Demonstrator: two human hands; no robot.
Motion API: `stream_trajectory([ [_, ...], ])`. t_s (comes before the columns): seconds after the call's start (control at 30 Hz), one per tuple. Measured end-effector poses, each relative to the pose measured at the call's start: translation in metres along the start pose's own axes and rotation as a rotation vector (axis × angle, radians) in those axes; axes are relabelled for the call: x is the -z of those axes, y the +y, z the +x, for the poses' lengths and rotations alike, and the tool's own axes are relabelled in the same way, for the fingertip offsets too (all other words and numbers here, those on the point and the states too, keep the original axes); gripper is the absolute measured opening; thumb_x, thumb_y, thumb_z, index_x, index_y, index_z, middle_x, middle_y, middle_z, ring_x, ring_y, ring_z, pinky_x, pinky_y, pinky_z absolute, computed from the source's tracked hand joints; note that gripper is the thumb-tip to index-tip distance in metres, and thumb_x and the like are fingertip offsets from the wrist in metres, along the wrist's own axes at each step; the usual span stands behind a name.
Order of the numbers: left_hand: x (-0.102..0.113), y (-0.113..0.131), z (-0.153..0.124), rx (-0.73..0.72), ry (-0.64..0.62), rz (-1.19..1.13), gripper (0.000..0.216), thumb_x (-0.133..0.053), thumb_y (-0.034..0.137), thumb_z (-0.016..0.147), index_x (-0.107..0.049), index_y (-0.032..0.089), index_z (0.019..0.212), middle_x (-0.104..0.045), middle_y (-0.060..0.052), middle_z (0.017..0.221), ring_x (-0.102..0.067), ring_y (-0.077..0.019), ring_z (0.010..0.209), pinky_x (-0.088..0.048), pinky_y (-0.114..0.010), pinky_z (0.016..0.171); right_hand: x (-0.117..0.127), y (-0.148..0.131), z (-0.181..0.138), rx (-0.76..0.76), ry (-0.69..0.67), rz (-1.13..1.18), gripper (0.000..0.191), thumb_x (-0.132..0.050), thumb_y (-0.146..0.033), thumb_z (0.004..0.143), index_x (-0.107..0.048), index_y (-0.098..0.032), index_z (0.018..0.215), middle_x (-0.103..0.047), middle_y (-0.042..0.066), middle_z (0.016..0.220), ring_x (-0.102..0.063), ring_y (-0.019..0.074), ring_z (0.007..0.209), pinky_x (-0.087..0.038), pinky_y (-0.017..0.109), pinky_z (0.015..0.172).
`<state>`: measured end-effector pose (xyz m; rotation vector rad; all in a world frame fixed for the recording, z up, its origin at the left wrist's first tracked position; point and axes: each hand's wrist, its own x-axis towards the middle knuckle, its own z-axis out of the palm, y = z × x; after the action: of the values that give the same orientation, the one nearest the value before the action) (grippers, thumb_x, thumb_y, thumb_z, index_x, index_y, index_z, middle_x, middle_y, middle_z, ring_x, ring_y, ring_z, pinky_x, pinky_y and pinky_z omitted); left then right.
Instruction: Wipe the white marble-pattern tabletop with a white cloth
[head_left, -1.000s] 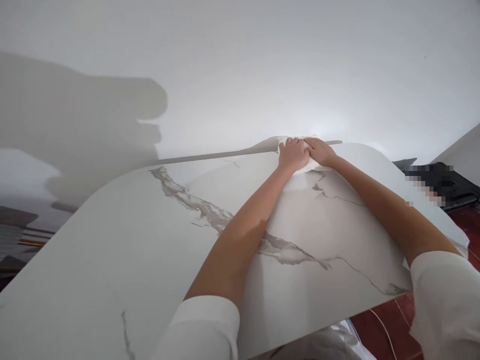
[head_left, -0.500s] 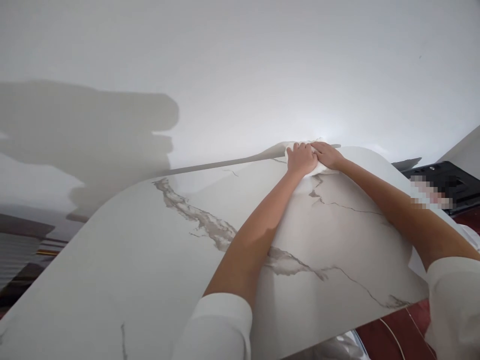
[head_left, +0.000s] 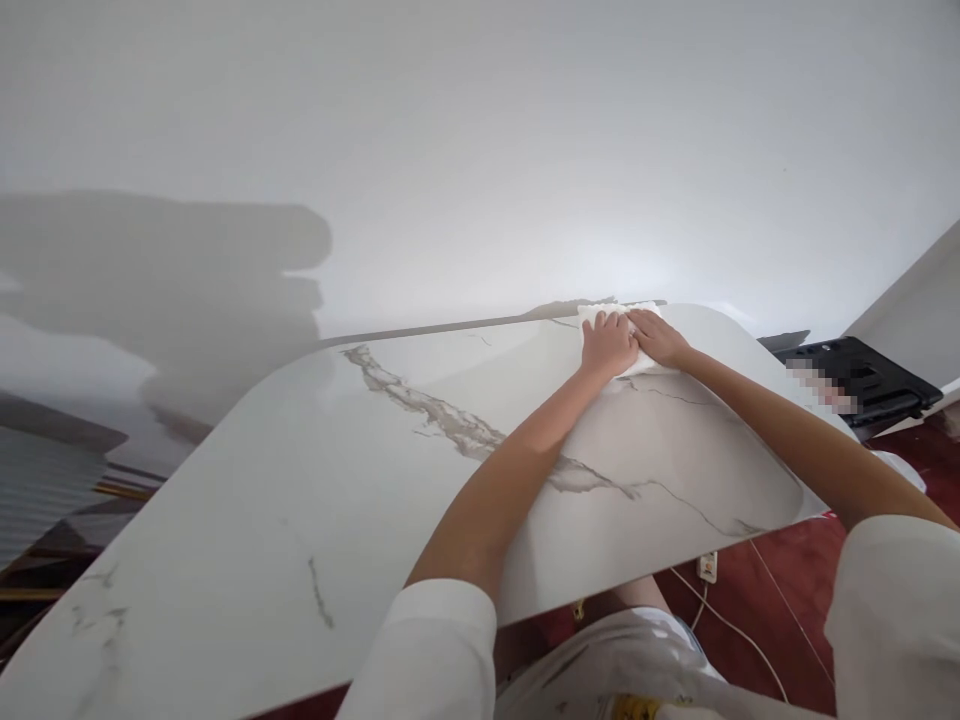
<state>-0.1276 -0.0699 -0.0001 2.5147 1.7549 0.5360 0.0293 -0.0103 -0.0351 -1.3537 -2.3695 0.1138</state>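
From the head camera: both arms stretch right across to the far edge of the marble table (head_left: 247,530). A white cloth (head_left: 643,312) lies there against the wall, pinned under both palms. The left hand (head_left: 607,345) is pressed flat with fingers loosely spread; the right hand (head_left: 658,338) lies flat beside it, touching it. Grey veins streak the tabletop. A white wall (head_left: 480,140) rises behind; dark red floor (head_left: 757,590) and a power strip (head_left: 706,568) show below.
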Motion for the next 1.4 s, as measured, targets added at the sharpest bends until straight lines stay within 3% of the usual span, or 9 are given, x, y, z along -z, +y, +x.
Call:
stream_trajectory([
  [0.13,0.001,0.019,-0.022,-0.007,0.008,-0.008,0.042,-0.031,0.027,0.098,-0.049,0.016,0.134,-0.055,-0.013,0.136,-0.039,-0.0300,0.134,-0.032,-0.050,0.110,0.005,0.001,-0.029,0.033,0.014,0.027,0.053,-0.027,-0.042,0.098,-0.047,-0.022,0.143,-0.049,0.010,0.149,-0.037,0.0316,0.142,-0.028,0.057,0.119],
  [0.4,0.006,0.048,-0.069,-0.055,0.010,-0.013,0.044,-0.031,0.027,0.097,-0.049,0.014,0.135,-0.054,-0.013,0.139,-0.039,-0.0310,0.135,-0.033,-0.051,0.109,0.018,-0.018,-0.092,0.066,0.035,-0.013,0.056,-0.023,-0.043,0.100,-0.044,-0.020,0.147,-0.050,0.012,0.148,-0.038,0.0313,0.143,-0.030,0.058,0.119],
  [0.67,0.016,0.068,-0.129,-0.122,-0.002,-0.008,0.047,-0.032,0.026,0.097,-0.045,0.014,0.140,-0.048,-0.012,0.147,-0.035,-0.0320,0.140,-0.033,-0.053,0.111,0.032,-0.064,-0.161,-0.009,0.019,-0.096,0.056,-0.024,-0.034,0.099,-0.042,-0.013,0.148,-0.043,0.014,0.154,-0.035,0.0294,0.145,-0.027,0.056,0.121],
  [0.87,0.024,0.074,-0.165,-0.158,-0.048,-0.010,0.052,-0.030,0.026,0.096,-0.041,0.010,0.144,-0.043,-0.013,0.152,-0.033,-0.0339,0.142,-0.031,-0.055,0.113,0.037,-0.097,-0.200,-0.010,0.012,-0.145,0.058,-0.024,-0.036,0.100,-0.038,-0.012,0.151,-0.042,0.013,0.155,-0.032,0.0275,0.146,-0.027,0.053,0.122],
  [1.23,0.021,0.096,-0.160,-0.173,-0.070,-0.035,0.055,-0.035,0.027,0.093,-0.041,0.008,0.145,-0.043,-0.015,0.152,-0.033,-0.0360,0.142,-0.029,-0.058,0.113,0.051,-0.086,-0.212,0.007,-0.005,-0.147,0.057,-0.022,-0.038,0.102,-0.036,-0.014,0.152,-0.045,0.013,0.153,-0.035,0.0258,0.145,-0.029,0.052,0.121],
  [1.4,0.017,0.093,-0.143,-0.184,-0.069,-0.038,0.054,-0.036,0.027,0.093,-0.042,0.011,0.144,-0.045,-0.015,0.150,-0.034,-0.0356,0.141,-0.030,-0.058,0.112,0.047,-0.072,-0.199,0.008,0.025,-0.170,0.056,-0.021,-0.039,0.101,-0.039,-0.018,0.150,-0.047,0.011,0.151,-0.038,0.0269,0.143,-0.030,0.054,0.120],
])
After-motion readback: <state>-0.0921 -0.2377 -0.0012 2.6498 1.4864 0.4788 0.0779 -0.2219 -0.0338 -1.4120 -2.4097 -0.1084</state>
